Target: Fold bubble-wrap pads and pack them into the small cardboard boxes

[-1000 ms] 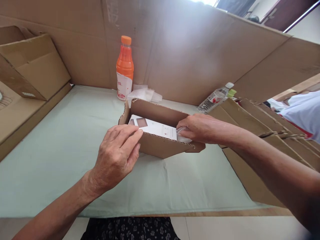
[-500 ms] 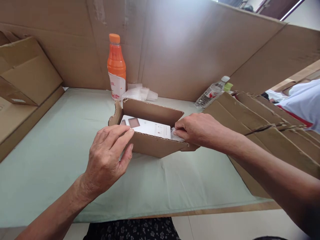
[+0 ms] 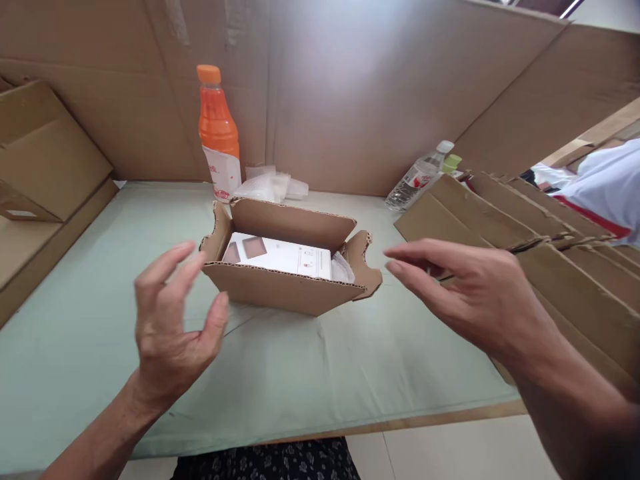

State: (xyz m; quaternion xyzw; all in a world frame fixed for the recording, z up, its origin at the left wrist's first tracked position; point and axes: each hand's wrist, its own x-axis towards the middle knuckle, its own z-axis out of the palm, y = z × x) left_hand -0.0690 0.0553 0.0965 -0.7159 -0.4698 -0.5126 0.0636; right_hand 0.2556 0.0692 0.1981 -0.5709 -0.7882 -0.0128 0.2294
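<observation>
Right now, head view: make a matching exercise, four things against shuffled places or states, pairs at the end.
Things:
1. White box
2. Orange bottle
3. Clear bottle
4. Right hand

Places or states:
A. Tilted, its white cap up and to the right
B. Just off the right end of the open carton, thumb and forefinger near each other
C. Inside the open carton
D. Upright in front of the cardboard wall

Pairs: 1-C, 2-D, 3-A, 4-B
</observation>
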